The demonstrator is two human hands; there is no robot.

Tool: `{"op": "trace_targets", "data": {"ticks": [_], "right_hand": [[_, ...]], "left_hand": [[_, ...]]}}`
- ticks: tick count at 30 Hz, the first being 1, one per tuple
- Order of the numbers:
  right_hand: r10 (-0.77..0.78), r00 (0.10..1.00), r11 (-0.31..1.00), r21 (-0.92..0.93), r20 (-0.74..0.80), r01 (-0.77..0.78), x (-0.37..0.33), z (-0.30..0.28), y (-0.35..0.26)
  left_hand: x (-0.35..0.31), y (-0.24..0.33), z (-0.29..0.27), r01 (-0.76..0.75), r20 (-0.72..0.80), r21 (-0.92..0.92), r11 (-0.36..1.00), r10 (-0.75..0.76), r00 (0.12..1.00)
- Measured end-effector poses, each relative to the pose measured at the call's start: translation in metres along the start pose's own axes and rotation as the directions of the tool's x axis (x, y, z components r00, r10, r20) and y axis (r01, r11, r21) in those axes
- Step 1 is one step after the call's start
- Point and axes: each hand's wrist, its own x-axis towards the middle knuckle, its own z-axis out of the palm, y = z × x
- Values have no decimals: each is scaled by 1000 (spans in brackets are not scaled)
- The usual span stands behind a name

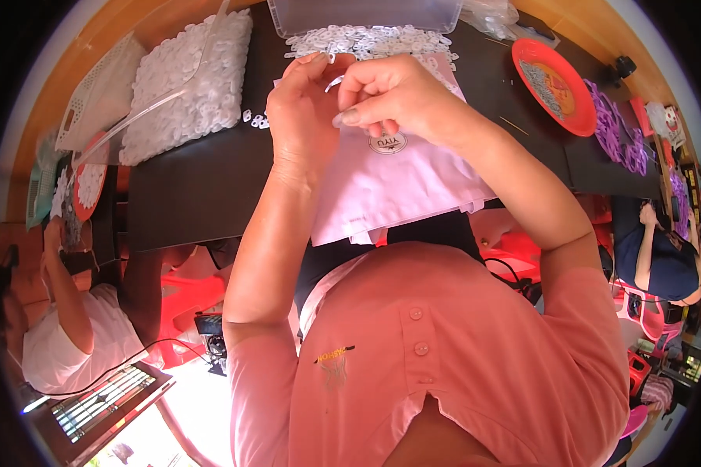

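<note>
Above the near table edge, my two hands work close together. My left hand (308,97) is curled, with a small white plastic piece (332,58) at its fingertips. My right hand (389,93) is bent in a pinch, its thumb and finger pressed together; what they hold is too small to make out. A thin pale strip (333,83) shows between the hands. Below them a pink cloth (397,187) with a round printed badge lies over the table edge. Beyond the hands spreads a heap of small white plastic pieces (366,40).
A large clear bag of white pieces (187,89) stands left, beside a white basket (101,93). A clear bin (366,15) sits at the back. On the right are a red plate (576,117) with small grey parts and purple strips (619,132). Other people sit at both sides.
</note>
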Motion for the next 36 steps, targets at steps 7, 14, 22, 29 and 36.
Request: {"op": "trace_targets", "data": {"ticks": [7, 14, 22, 29, 36], "right_hand": [[16, 995, 1000, 23, -101, -14, 7, 29, -6], [-122, 977, 991, -83, -173, 109, 3, 32, 13], [-257, 891, 966, -131, -373, 224, -5, -5, 1], [-205, 907, 977, -25, -367, 211, -11, -27, 2], [-234, 902, 969, -10, -364, 247, -11, -29, 5]], "left_hand": [[-7, 8, 3, -17, -61, -27, 999, 16, 998], [-8, 3, 5, -37, -86, 18, 999, 39, 996], [-11, -3, 16, -154, -106, 247, 957, 185, 977], [-19, -12, 25, -143, 8, 491, 859, 159, 987], [-19, -12, 23, -163, 42, 498, 852, 164, 986]]}}
